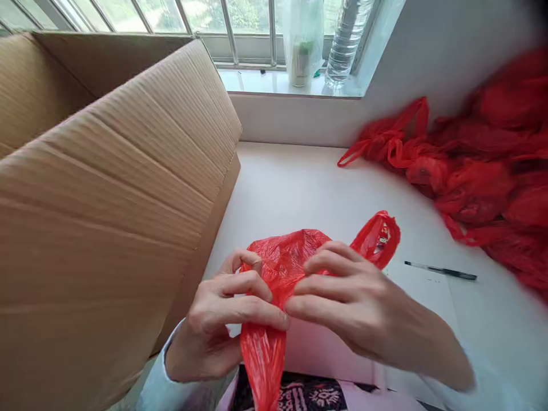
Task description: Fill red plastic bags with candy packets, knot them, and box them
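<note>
A thin red plastic bag (295, 254) with loop handles lies bunched on the white table in front of me. My left hand (235, 311) pinches the gathered plastic, and one handle hangs down below it toward the table's near edge. On the other side my right hand (342, 291) has its fingers curled onto the same bag, close to the left fingertips. The other handle stands up as a loop beyond the right hand. Whatever the bag contains is hidden by the plastic and my fingers.
A large open cardboard box (128, 217) fills the left side. Several filled red bags (475, 182) are heaped at the right. A pen (440, 270) lies by white paper (423, 291). Plastic bottles (345, 45) stand on the windowsill (257, 83).
</note>
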{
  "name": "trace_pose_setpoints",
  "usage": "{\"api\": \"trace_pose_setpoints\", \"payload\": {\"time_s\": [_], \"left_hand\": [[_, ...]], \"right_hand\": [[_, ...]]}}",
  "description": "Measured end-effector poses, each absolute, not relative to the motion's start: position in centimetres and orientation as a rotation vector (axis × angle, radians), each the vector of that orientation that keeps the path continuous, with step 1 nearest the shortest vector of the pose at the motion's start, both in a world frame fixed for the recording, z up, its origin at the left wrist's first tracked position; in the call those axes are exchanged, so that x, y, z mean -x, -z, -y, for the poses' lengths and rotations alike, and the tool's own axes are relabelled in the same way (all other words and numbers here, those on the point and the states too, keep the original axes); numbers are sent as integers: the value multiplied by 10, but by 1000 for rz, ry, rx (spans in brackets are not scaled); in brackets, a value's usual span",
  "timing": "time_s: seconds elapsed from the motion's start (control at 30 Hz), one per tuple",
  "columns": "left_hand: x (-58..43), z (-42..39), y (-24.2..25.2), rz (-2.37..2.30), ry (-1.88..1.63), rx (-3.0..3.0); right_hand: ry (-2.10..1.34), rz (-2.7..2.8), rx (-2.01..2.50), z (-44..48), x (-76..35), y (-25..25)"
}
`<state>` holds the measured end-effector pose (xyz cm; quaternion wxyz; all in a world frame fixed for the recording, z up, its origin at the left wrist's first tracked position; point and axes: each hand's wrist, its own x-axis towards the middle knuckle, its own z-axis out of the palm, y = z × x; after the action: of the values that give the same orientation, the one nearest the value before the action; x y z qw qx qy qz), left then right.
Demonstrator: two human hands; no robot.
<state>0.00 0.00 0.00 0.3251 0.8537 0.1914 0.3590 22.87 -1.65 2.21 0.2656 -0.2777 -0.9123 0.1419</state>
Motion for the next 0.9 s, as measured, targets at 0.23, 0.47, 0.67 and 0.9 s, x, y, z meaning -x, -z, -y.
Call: {"api": "trace_pose_setpoints", "payload": {"time_s": [0.23,0.47,0.67,0.9], "left_hand": [[2,2,5,-608,-918,-2280],[1,9,0,-832,-1101,-2204],[-4,7,1,-799,-997,-2164],[-18,-5,10,-652,-913,-2188]], "right_hand": [[-73,2765,1169,-6,-234,19],[434,2655,1279,-1,-277,8],[474,2744,1370,0,-288,24],[666,2780,1347,15,-279,3]]}}
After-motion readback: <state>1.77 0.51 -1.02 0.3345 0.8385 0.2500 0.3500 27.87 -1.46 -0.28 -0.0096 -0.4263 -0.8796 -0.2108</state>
